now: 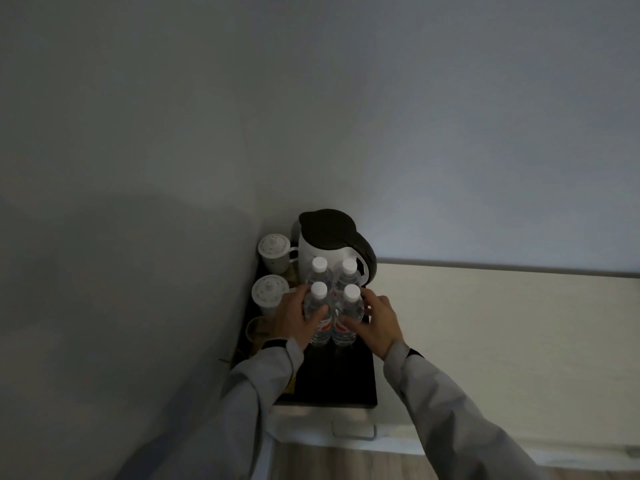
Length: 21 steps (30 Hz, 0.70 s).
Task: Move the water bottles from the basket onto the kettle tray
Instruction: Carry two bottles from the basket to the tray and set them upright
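Observation:
Several clear water bottles with white caps stand upright in a tight cluster on the black kettle tray (349, 386), in front of the white kettle (329, 244) with its dark lid. My left hand (294, 318) wraps the near-left bottle (318, 306). My right hand (375, 318) holds the near-right bottle (350, 306), fingers on its side. Two more bottles, one on the left (319, 268) and one on the right (347, 270), stand just behind, against the kettle. No basket is in view.
Two white lidded cups, one at the back (273, 252) and one nearer (268, 294), stand at the tray's left side against the grey wall. A glass (258, 332) sits below them. The tray rests on a pale counter (502, 323) that extends to the right. The scene is dim.

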Each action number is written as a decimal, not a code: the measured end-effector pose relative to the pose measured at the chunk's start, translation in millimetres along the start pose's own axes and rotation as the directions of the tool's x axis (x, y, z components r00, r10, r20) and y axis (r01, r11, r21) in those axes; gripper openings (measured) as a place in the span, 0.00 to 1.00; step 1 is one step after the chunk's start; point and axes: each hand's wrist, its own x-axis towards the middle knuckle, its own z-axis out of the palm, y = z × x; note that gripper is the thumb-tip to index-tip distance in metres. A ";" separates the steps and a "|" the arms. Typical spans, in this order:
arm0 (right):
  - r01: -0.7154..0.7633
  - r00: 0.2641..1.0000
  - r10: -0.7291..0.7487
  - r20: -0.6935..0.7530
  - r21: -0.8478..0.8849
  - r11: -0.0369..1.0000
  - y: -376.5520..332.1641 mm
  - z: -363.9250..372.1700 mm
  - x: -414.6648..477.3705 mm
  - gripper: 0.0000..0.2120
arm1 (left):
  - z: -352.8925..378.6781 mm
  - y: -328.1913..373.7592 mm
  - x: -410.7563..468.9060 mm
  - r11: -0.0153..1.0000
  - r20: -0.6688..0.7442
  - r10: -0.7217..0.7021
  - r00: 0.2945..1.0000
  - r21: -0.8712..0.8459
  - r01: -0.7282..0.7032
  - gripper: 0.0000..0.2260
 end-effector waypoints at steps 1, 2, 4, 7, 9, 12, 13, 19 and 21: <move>-0.001 1.000 0.001 0.001 -0.001 1.000 0.2 -0.2 0.0 0.31 | 0.0 -0.2 -0.7 1.000 -0.007 -0.002 1.000 0.000 0.002 0.20; -0.003 1.000 0.003 0.002 0.000 1.000 0.2 -0.3 0.1 0.31 | -0.1 -0.2 -1.0 1.000 -0.007 -0.005 1.000 0.000 0.005 0.19; -0.010 1.000 0.010 0.005 -0.002 1.000 -0.7 -0.4 0.4 0.30 | -0.5 -0.3 -0.1 1.000 0.001 -0.004 1.000 0.006 0.004 0.20; -0.012 1.000 0.013 0.018 -0.016 1.000 -2.2 -1.4 0.2 0.29 | -2.3 -0.4 2.8 1.000 0.028 -0.010 1.000 0.015 0.010 0.19; -0.007 1.000 0.008 0.028 -0.023 1.000 -3.3 -2.4 0.0 0.29 | -4.0 -0.9 4.9 1.000 0.049 -0.016 0.999 0.019 0.015 0.19; -0.020 1.000 0.020 0.021 -0.014 1.000 -6.0 -2.2 0.4 0.29 | -6.5 -1.8 7.2 1.000 0.062 -0.015 0.998 0.018 0.014 0.18; -0.026 0.999 0.027 0.019 -0.010 1.000 -6.8 -1.8 0.5 0.28 | -6.8 -2.1 8.0 1.000 0.064 -0.013 0.998 0.015 0.012 0.18; -0.042 0.999 0.042 0.013 -0.001 0.999 -6.3 1.0 -3.2 0.27 | -7.0 -3.0 7.9 1.000 0.077 0.017 0.997 0.004 -0.017 0.17; -0.039 0.999 0.039 0.017 0.005 0.999 -6.6 1.2 -1.9 0.27 | -7.3 -3.2 8.7 1.000 0.069 0.014 0.997 0.004 -0.014 0.18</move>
